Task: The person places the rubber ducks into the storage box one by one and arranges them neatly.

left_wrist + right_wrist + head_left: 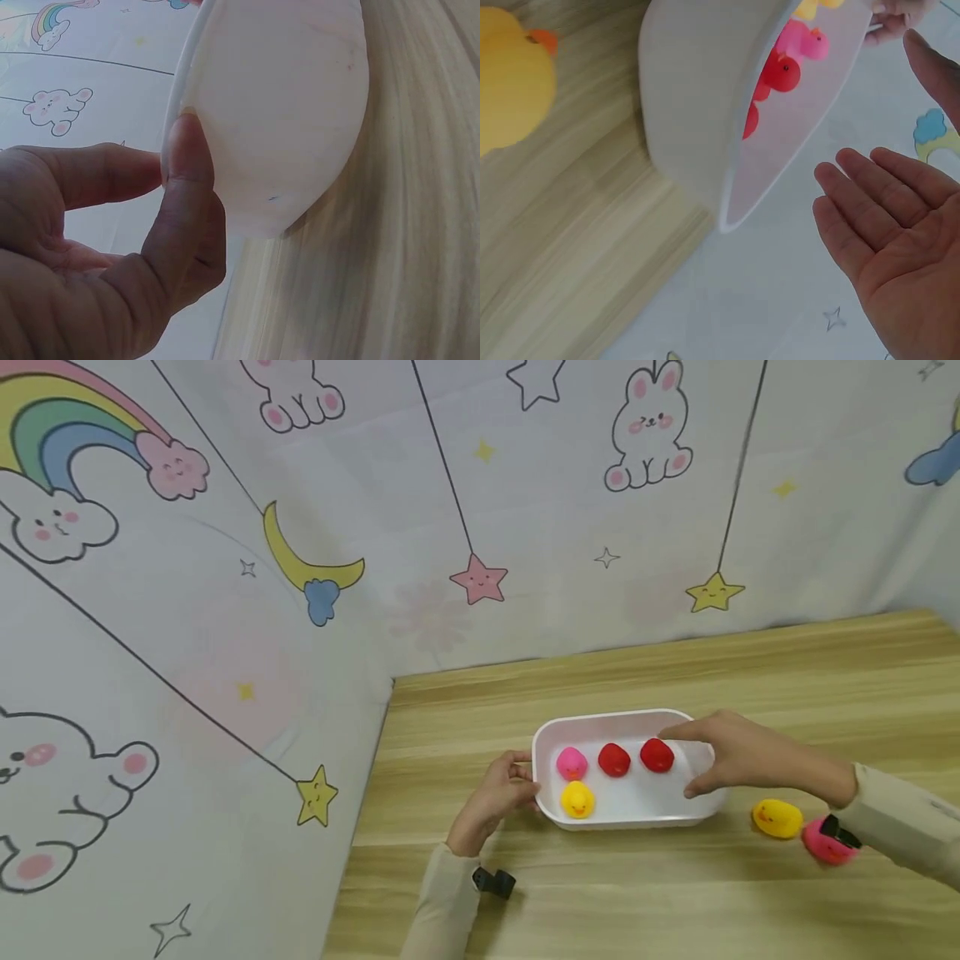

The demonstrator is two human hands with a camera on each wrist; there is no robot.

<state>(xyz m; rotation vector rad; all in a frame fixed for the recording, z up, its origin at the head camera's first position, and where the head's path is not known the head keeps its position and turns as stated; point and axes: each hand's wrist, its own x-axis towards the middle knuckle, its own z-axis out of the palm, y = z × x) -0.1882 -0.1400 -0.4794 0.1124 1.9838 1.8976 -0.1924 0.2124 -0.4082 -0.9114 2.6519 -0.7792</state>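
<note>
A white plastic tub (645,802) sits on the wooden table. In its left end are a pink rubber duck (572,763) and a yellow duck (577,800); a red duck (614,760) and another red duck (657,755) lie along its far side. My left hand (498,793) pinches the tub's left rim; the left wrist view shows the thumb (187,150) against the outer wall. Over the tub's right end hovers my right hand (742,756), fingers extended and thumb spread. Its bare palm (911,247) shows in the right wrist view, holding nothing.
Outside the tub, to its right, a yellow duck (777,819) and a pink duck (828,843) lie on the table (600,893) by my right forearm. A white cloth wall (555,610) with cartoon prints borders the table at the back and left.
</note>
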